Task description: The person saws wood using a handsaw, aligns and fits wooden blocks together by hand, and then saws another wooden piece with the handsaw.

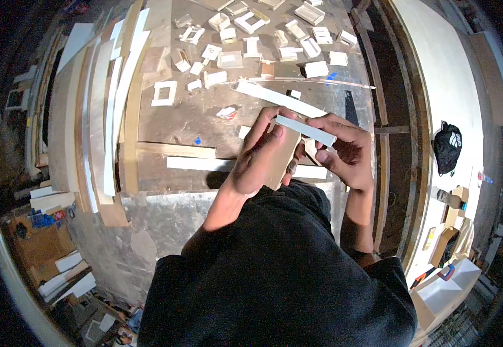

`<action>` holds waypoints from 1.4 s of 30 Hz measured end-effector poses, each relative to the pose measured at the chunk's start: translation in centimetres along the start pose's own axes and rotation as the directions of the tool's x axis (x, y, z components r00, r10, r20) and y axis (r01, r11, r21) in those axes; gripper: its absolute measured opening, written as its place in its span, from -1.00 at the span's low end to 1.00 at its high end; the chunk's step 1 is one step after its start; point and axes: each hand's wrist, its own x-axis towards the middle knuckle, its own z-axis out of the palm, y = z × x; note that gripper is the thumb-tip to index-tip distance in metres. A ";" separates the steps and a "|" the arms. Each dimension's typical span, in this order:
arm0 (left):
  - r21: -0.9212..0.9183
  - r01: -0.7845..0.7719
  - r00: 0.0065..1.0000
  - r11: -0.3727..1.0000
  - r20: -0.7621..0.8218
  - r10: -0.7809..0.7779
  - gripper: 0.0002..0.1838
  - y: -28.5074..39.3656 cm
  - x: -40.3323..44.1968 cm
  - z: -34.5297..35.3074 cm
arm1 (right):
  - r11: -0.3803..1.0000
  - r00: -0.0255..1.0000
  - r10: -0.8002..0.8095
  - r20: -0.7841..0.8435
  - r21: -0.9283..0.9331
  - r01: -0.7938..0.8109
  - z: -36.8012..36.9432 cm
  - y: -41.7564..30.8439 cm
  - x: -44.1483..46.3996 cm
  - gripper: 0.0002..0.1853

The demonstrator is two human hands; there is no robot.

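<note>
My left hand (257, 153) is closed on a tan wooden panel (283, 156), held up above the work surface. Across the panel's upper edge lies a white strip (306, 130), which slants down to the right. The fingers and thumb of my right hand (347, 151) pinch the strip near its right end. Strip and panel touch at the strip's left part; whether they are joined cannot be made out. Some fingers show behind the panel, partly hidden by it. On the surface beyond my hands is a long white board (280, 99).
Several small wooden frames and boxes (251, 21) lie scattered over the far work surface (199, 124). Long planks (130, 115) are stacked at the left. A black cloth item (448, 147) rests on the pale board at the right. A white strip (199, 163) lies near my left hand.
</note>
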 end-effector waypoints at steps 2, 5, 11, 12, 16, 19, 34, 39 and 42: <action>-0.027 -0.005 0.999 1.000 -0.041 0.004 -0.66 0.1 0.0 0.4 | 0.995 1.000 -0.003 -0.016 -0.105 0.002 0.1 -0.1 0.0 -0.61; -0.035 -0.027 1.000 0.999 -0.011 0.027 -0.65 -0.4 0.1 0.0 | 0.970 1.000 -0.016 -0.011 -0.243 0.013 -0.1 0.0 0.0 -0.63; -0.012 -0.042 0.999 0.999 -0.033 0.041 -0.65 -0.8 0.0 0.0 | 0.955 0.998 -0.065 -0.025 -0.291 0.055 0.3 -0.3 -0.1 -0.69; -0.011 -0.044 0.999 0.999 -0.032 0.044 -0.65 -0.8 0.0 0.1 | 0.955 0.997 -0.068 -0.024 -0.292 0.058 0.3 -0.4 0.0 -0.69; -0.029 -0.051 0.998 0.998 -0.042 0.050 -0.66 -0.9 -0.1 0.3 | 0.957 0.998 -0.040 -0.054 -0.288 0.023 0.7 -0.3 -0.2 -0.69; 0.012 -0.069 0.994 0.998 -0.082 0.070 -0.66 -1.2 -0.2 0.2 | 0.959 0.996 0.007 -0.086 -0.282 -0.031 1.0 -0.3 -0.3 -0.69; 0.684 -0.068 0.997 0.727 0.031 0.064 -0.77 -1.7 0.9 -3.5 | 0.921 0.978 0.205 -0.035 -0.331 -0.205 0.0 4.1 0.3 -0.82; 0.643 0.105 0.989 0.759 0.015 -0.149 -0.73 -0.7 1.1 -4.0 | 0.917 0.977 0.206 -0.052 -0.339 -0.211 -0.3 6.1 0.0 -0.85; 0.584 0.196 0.968 0.788 0.015 -0.251 -0.68 -1.0 1.4 -4.6 | 0.926 0.944 0.318 -0.087 -0.185 -0.329 -0.2 7.4 -0.5 -0.83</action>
